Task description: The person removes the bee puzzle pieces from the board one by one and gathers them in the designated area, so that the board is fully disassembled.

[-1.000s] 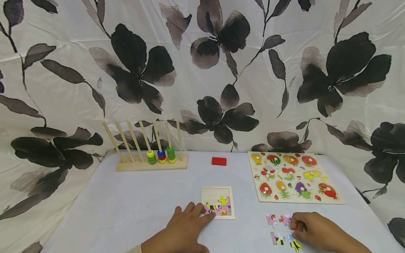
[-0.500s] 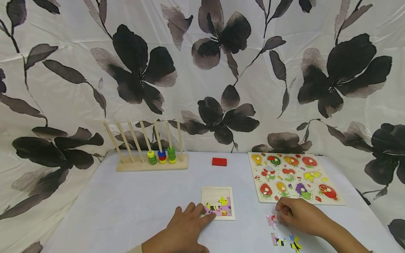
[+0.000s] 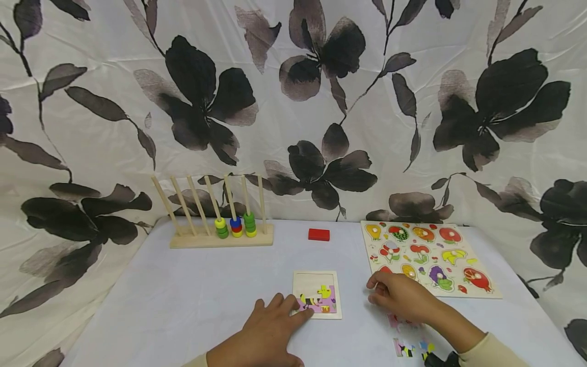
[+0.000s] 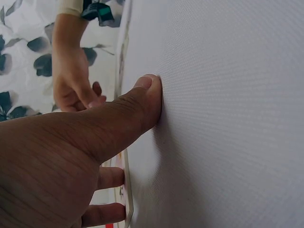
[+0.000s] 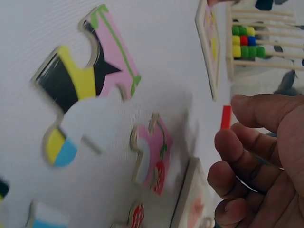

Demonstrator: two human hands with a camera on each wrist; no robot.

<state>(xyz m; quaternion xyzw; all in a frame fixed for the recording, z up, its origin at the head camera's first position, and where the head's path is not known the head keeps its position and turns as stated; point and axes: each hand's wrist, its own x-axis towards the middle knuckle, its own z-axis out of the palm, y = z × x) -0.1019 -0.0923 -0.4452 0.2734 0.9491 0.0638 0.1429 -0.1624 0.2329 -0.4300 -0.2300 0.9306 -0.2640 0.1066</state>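
Observation:
A small square wooden puzzle frame (image 3: 306, 280) holds some pink and yellow pieces along its lower part. My left hand (image 3: 263, 331) rests beside it, fingertips on its lower left edge. In the left wrist view the left thumb (image 4: 137, 99) presses the white cloth. My right hand (image 3: 405, 298) hovers over the front left corner of a fruit puzzle board, fingers loosely curled. The right wrist view shows a gap between thumb and fingers, with nothing held. Below it lie several loose puzzle pieces, among them a black, yellow and pink piece (image 5: 71, 78) and a pink piece (image 5: 154, 152).
The fruit puzzle board (image 3: 479, 288) lies at the right. A wooden abacus stand (image 3: 224, 242) with coloured rings on some pegs stands back left. A red block (image 3: 318, 234) sits at the back middle. A floral cloth (image 3: 257, 193) hangs behind the table.
My right hand has moved away from the loose pieces, left and up toward the fruit board, and its sleeve has come into view. The left hand has stayed at the frame.

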